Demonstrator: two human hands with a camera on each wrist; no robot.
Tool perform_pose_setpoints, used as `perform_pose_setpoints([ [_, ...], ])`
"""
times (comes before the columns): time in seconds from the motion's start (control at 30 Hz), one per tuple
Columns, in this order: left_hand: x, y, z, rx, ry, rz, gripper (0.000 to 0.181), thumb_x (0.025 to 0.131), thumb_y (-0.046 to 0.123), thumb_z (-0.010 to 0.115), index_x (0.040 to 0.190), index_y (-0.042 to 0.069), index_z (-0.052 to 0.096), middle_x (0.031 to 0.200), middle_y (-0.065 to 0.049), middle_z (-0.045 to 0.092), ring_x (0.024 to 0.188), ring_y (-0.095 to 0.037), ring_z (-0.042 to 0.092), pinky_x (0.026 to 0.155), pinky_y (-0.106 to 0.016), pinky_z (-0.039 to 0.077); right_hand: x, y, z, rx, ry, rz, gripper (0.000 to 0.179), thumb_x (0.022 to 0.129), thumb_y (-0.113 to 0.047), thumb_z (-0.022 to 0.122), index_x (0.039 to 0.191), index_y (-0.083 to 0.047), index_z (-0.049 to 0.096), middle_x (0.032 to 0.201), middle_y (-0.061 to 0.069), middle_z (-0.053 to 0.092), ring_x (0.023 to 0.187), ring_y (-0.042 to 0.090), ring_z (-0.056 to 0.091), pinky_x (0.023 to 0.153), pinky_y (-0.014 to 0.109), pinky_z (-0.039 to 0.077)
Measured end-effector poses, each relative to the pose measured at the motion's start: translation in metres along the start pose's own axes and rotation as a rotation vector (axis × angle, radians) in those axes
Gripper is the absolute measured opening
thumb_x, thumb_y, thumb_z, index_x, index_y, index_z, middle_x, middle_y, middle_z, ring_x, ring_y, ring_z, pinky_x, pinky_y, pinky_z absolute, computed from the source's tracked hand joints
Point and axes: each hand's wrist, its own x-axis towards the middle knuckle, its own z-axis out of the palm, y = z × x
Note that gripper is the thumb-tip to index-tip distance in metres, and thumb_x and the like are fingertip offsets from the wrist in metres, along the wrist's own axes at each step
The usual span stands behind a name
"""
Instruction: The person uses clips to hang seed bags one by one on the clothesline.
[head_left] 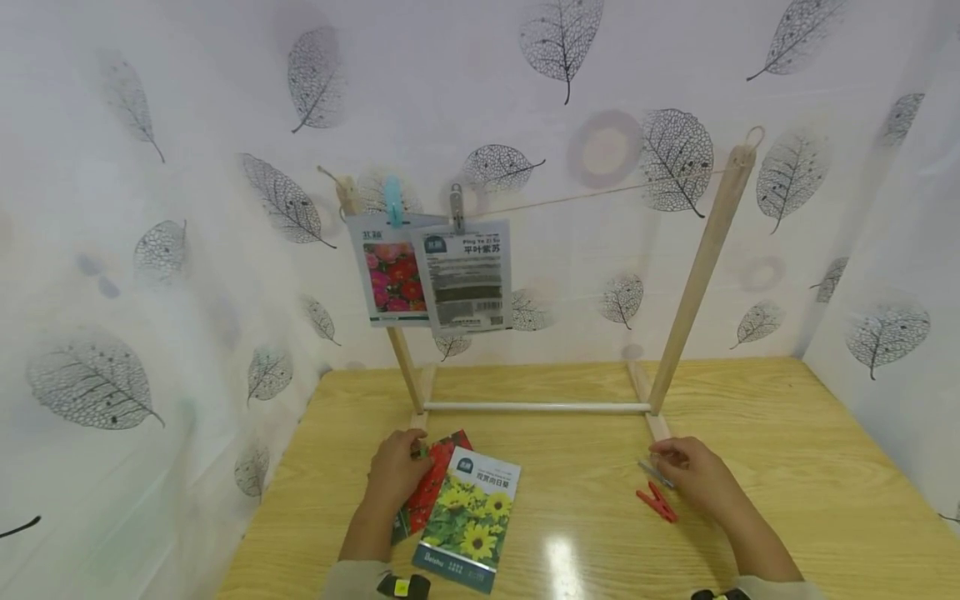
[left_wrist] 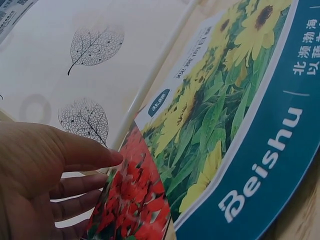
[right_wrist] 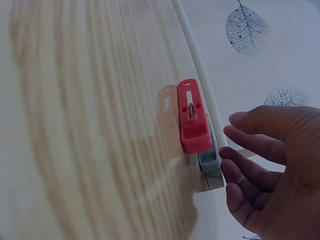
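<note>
In the head view, my left hand (head_left: 397, 467) is at the left edge of a red-flowered seed packet (head_left: 437, 479). In the left wrist view its thumb lies over that packet's edge with fingers behind, pinching it. A sunflower seed packet (head_left: 472, 521) overlaps the red one. My right hand (head_left: 693, 473) is beside a grey clothespin (head_left: 656, 473), its fingers loosely bent and nothing between them. Just nearer lies a red clothespin (head_left: 657, 502), which in the right wrist view partly covers the grey one (right_wrist: 209, 159).
A wooden frame (head_left: 701, 275) with a white crossbar (head_left: 536, 407) stands at the back of the table (head_left: 570, 492). From its string (head_left: 600, 197) hang a pink-and-red flower packet (head_left: 393, 279) under a blue clothespin (head_left: 393, 200) and a text-covered packet (head_left: 467, 279) under a grey clothespin (head_left: 457, 207).
</note>
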Motion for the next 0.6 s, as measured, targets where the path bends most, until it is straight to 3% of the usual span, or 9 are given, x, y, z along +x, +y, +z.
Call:
perform_pose_setpoints([
  [0.17,0.0004,-0.0002,0.0012,0.000,-0.013,-0.002,0.041,0.085,0.017,0.077,0.125,0.009,0.067,0.108,-0.008,0.066,0.099,-0.024,0.062,0.088,-0.049,0.052,-0.0009,-0.0002,0.0007,0.006,-0.028,0.006,0.029,0.096,-0.019,0.068,0.122,-0.005,0.067,0.113,0.011,0.063,0.098,0.020,0.060,0.080,0.036,0.053],
  [0.33,0.0005,-0.0011,0.0030,-0.002,-0.033,0.011,0.041,0.084,0.015,0.078,0.123,0.009,0.067,0.106,-0.007,0.066,0.099,-0.024,0.061,0.088,-0.048,0.052,-0.0014,-0.0024,0.0018,0.018,-0.052,0.005,0.030,0.095,-0.022,0.070,0.121,-0.006,0.068,0.117,0.012,0.064,0.100,0.020,0.062,0.083,0.041,0.055],
  [0.6,0.0003,-0.0011,0.0045,0.004,-0.052,0.049,0.039,0.083,0.013,0.078,0.120,0.007,0.069,0.103,-0.006,0.065,0.098,-0.023,0.059,0.087,-0.047,0.052,-0.0018,-0.0036,0.0037,-0.041,-0.051,-0.029,0.024,0.094,-0.017,0.071,0.117,-0.009,0.070,0.116,0.011,0.063,0.098,0.020,0.060,0.080,0.039,0.053],
])
